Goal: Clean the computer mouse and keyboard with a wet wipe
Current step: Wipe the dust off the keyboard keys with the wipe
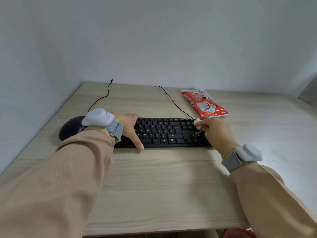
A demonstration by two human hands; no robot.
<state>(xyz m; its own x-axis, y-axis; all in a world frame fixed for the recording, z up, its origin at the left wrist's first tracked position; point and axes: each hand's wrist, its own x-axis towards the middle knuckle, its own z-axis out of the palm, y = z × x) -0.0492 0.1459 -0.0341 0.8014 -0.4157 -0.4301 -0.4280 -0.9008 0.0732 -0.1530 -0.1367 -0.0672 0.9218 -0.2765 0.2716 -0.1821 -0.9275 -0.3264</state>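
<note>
The right hand [217, 133] is curled into a closed grip on a crumpled white wet wipe [197, 123]; the fingers fold over the wad and press it onto the right end of the keyboard [164, 133], about where the navigation keys meet the number pad; only a small bunch of wipe pokes out past the fingertips, with the rest hidden under the hand. The left hand [129, 125] lies spread and flat on the left part of the keyboard, its grip apart and holding nothing; the fingers cover the far-left keys and curl over the keyboard's far edge, while the thumb [139, 143] stretches along the near edge and touches the front lip.

The keyboard is black, with white legends on its keys; it lies square on the pale wood-grain tabletop [154, 182], its cable [173, 100] running from its far edge toward the wall. A few pale specks show on the keys just beside the right hand. The black computer mouse [72, 128] sits left of the keyboard, partly hidden behind the left wrist, untouched; its cable [103, 97] also leads away toward the wall. A red wet-wipe packet [204, 103] lies beyond the keyboard's right end, near but apart from it. Both wrists carry grey strapped devices over tan sleeves.
</note>
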